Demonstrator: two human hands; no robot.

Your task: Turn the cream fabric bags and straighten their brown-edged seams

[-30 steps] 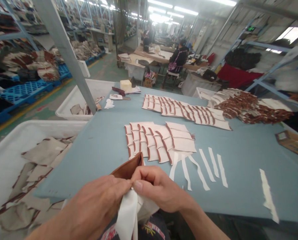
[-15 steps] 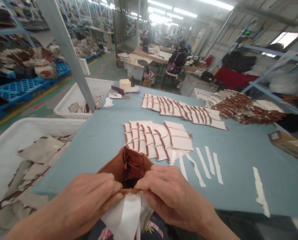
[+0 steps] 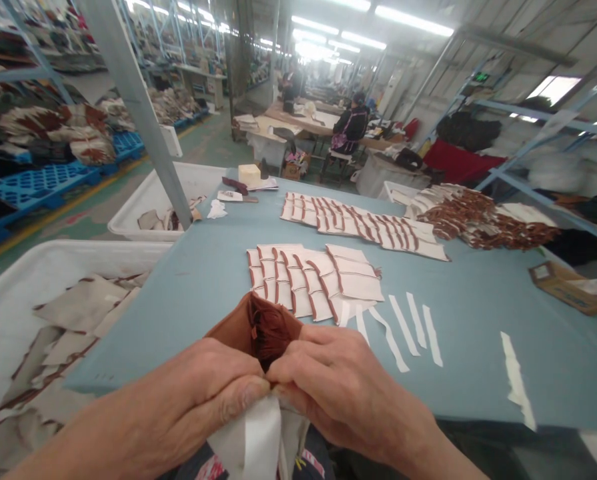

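Close to my body I hold a pouch-like leather piece (image 3: pixel 231 331), brown on its inner side with dark red-brown fringe inside, pale cream on the outside. My left hand (image 3: pixel 213 380) is closed on its near rim, thumb on top. Right beside it, my right hand (image 3: pixel 338 383) pinches the same rim, the fingertips of both hands nearly touching. A white tape strip (image 3: pixel 262 440) hangs down from the rim below my fingers. Just beyond my hands, overlapping cream pieces with brown edges (image 3: pixel 355 273) lie on the blue table, and several white strips (image 3: pixel 405 320) lie to their right.
Another row of cream pieces (image 3: pixel 363 223) lies farther back, beside a brown-and-cream heap (image 3: pixel 468 210). White bins (image 3: pixel 78 250) with leather pieces stand left, near a metal post (image 3: pixel 138 107). A cardboard box (image 3: pixel 573 287) is at right. A person (image 3: pixel 351 127) sits in the background.
My left hand has slid right along the rim, its thumb now on top near my right fingertips. The rim between my hands is now covered. The view has shifted slightly.
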